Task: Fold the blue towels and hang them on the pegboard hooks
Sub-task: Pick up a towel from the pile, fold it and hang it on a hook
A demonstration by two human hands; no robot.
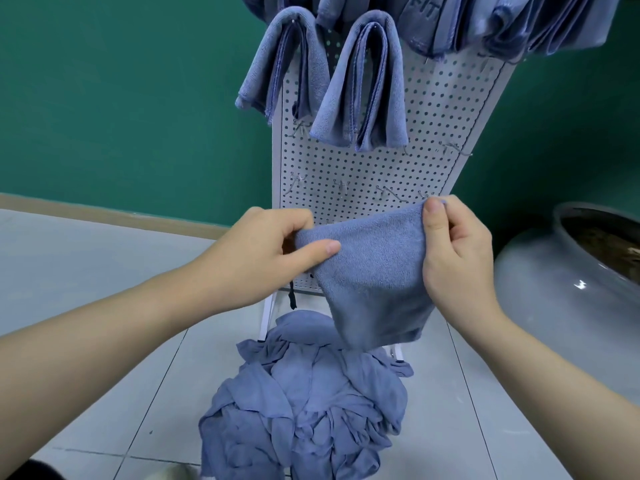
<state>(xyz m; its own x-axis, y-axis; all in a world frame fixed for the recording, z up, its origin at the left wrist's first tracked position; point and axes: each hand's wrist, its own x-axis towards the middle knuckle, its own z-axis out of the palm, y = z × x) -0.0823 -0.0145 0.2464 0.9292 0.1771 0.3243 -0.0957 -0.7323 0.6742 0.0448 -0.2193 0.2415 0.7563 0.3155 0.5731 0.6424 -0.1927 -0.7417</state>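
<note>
We are holding 1 folded blue towel [372, 271] up in front of the lower part of the pegboard [374, 168], and it is hanging doubled between our hands. Our left hand [266, 251] is pinching its upper left corner, thumb laid across the front of the cloth and fingers curled behind. Our right hand [457, 258] is gripping the upper right corner, thumb on top, raised close to a bare hook [424, 195] in the lower row.

We are judging the task to be well under way but far from finished. 2 folded towels are already hanging side by side on the board: the left hung towel [277, 67] and the middle hung towel [363, 88], each draped over a hook. More blue cloth is crowding the top edge of the view [485, 26], apparently further towels hung higher up, though we are seeing them only in part and cannot count them.

Several hooks are standing free: 1 beside the left hung towel [299, 128], 1 near the right edge [455, 148], and a lower row of about 4.

On the tiled floor [104, 323] at the foot of the board, a heap of unfolded towels [304, 410] is lying crumpled, and we cannot tell how many it is holding. So the towel in hand seems ready for hanging, while the heap is waiting to be folded and hung. A large grey glazed pot [554, 289] is sitting to the right.
</note>
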